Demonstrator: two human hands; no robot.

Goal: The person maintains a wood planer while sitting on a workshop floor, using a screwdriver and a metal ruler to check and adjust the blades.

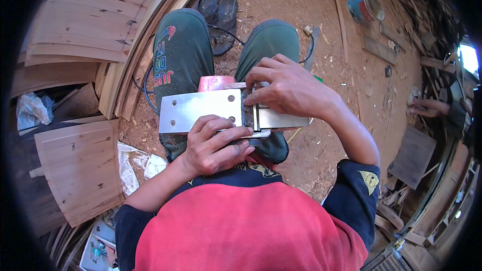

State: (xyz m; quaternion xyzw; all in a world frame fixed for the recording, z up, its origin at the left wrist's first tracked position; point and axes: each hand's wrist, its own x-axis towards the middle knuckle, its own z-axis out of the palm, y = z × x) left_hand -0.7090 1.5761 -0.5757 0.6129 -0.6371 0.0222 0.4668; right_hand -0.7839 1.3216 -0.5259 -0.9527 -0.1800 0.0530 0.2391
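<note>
An electric hand planer (203,110) lies upside down across my thighs, its flat metal sole facing up. Red housing shows beyond its far edge. My left hand (216,140) is closed on the planer's near side, fingertips by the end of the slot in the sole. From the right, my right hand (286,88) reaches over the rear plate (283,119). Its fingers are bent and pressed together at the far part of the cutter drum (249,113). Whatever lies between those fingertips is hidden.
Wooden panels (78,170) and long boards lean at the left. Dark sandals (223,17) lie beyond my knees, with a cable (226,32) running past. A blue and red bucket (364,9) and wood scraps are at the far right. Another person's hand (429,106) shows at the right edge.
</note>
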